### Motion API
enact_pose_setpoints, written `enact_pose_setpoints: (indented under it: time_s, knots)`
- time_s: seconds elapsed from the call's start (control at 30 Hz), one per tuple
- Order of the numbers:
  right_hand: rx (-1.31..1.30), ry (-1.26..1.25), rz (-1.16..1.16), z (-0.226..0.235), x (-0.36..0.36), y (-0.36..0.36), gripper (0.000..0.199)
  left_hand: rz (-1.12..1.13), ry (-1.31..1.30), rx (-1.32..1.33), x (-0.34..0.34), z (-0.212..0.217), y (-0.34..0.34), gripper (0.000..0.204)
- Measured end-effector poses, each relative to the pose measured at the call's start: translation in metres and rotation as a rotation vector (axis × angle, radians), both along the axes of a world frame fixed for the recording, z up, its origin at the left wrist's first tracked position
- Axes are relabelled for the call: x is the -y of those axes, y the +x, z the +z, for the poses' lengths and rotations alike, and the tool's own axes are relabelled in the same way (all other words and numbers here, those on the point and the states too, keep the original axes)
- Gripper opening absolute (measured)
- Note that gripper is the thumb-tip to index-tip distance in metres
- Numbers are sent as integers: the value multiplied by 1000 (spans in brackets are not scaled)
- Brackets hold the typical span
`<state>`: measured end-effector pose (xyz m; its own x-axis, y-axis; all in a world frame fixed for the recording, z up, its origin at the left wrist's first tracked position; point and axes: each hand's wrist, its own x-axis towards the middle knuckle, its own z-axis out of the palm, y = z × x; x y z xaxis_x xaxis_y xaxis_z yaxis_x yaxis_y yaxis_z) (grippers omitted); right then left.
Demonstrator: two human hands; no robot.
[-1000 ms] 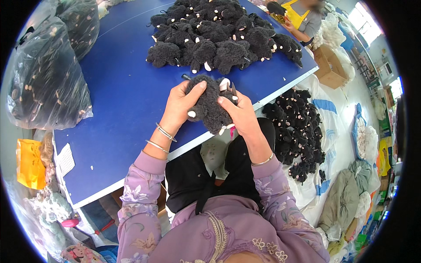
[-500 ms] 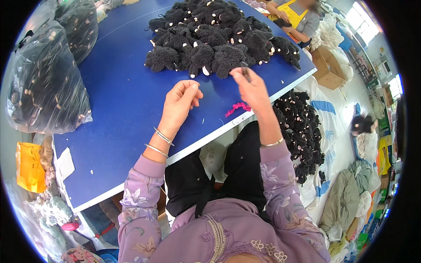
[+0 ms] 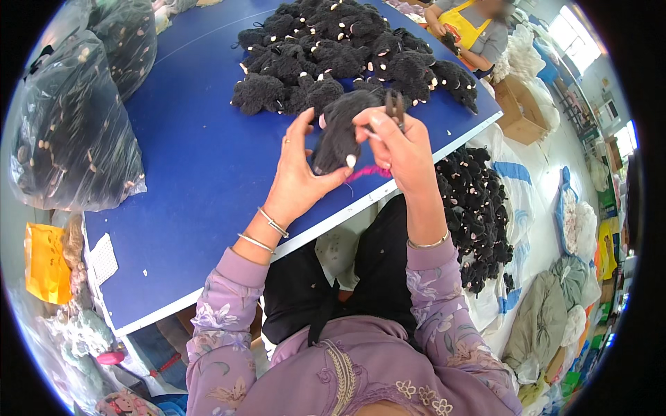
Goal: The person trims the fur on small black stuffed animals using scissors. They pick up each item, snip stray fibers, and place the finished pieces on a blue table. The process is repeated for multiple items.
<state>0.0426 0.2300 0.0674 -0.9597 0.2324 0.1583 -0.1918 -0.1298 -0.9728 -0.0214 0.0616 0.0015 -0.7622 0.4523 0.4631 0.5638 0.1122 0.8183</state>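
Between my hands is a black plush toy [image 3: 338, 132] with small pale ends, blurred a little by motion and raised above the blue table [image 3: 187, 187]. My left hand [image 3: 295, 170] grips its near left side, thumb and fingers around it. A small dark tool that looks like thread snips [image 3: 395, 107] pokes up from my right hand [image 3: 402, 149], whose thumb and finger are at the toy's right side. Beneath them, partly covered, lies a bright pink curly strand [image 3: 371, 171]. Just beyond is a heap of similar black plush toys [image 3: 333, 52].
Large clear plastic bags [image 3: 69, 132] of dark toys stand at the left. Right of the table's edge lies another pile of black toys [image 3: 475, 215] on white sheeting. A cardboard box [image 3: 517, 111] stands farther back, near a co-worker in a yellow apron [image 3: 461, 24].
A plush toy has come off the heap toward me, and my left hand has taken hold of it. My right hand has drawn back. A dark toy-like shape at the far right is gone.
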Motion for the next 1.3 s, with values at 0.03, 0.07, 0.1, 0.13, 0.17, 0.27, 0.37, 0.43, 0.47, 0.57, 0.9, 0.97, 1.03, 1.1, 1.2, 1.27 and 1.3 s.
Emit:
enact_pose_setpoints:
  time_s: [0.03, 0.07, 0.1, 0.13, 0.17, 0.27, 0.37, 0.43, 0.47, 0.57, 0.9, 0.97, 1.03, 1.1, 1.2, 1.27, 1.3]
  knots:
    - [42, 6, 112, 5, 1, 3, 24, -60, 44, 11, -1, 0, 2, 88]
    - [28, -19, 207, 8, 1, 4, 25, -45, 29, 39, 0, 7, 10, 74]
    - [14, -44, 302, 10, 2, 5, 27, -115, 61, 219, -1, 6, 9, 61]
    - [-11, -75, 271, 15, 5, 5, 31, -177, 91, 392, 0, 4, 5, 48]
    - [-36, -106, 242, 19, 8, 4, 34, -237, 122, 566, 2, 3, 3, 35]
    - [-222, -221, 15, 7, -13, 2, 34, -353, 240, 707, 5, 2, 0, 23]
    - [-155, -255, -193, 0, -29, 3, 30, -401, 272, 730, 7, -2, -4, 33]
    - [-79, -203, -227, -6, -30, 3, 30, -442, 310, 741, 7, -3, -5, 33]
    - [-29, -154, -206, -8, -24, 4, 31, -458, 302, 739, 6, -3, -4, 34]
    - [154, 26, -168, -21, -12, 4, 36, -503, 277, 758, 6, -2, -2, 37]
    - [132, -112, -53, -42, -18, -3, 18, -543, 339, 967, 6, 6, 6, 42]
    - [170, -116, -90, -37, -12, -3, 21, -357, 366, 1026, 3, 7, 4, 41]
    - [152, -164, -129, -36, -7, -4, 23, -351, 399, 1012, 3, -6, -6, 37]
    - [80, -258, -169, -38, -3, -4, 23, -341, 458, 995, 3, -11, -10, 36]
    - [78, -224, -193, -53, -4, 4, 26, -262, 502, 972, -1, -3, -6, 36]
    - [79, -218, -193, -59, 4, 12, 25, -253, 488, 956, 0, -1, -7, 40]
    - [82, -202, -194, -62, 7, 14, 24, -264, 492, 954, 1, -3, -8, 40]
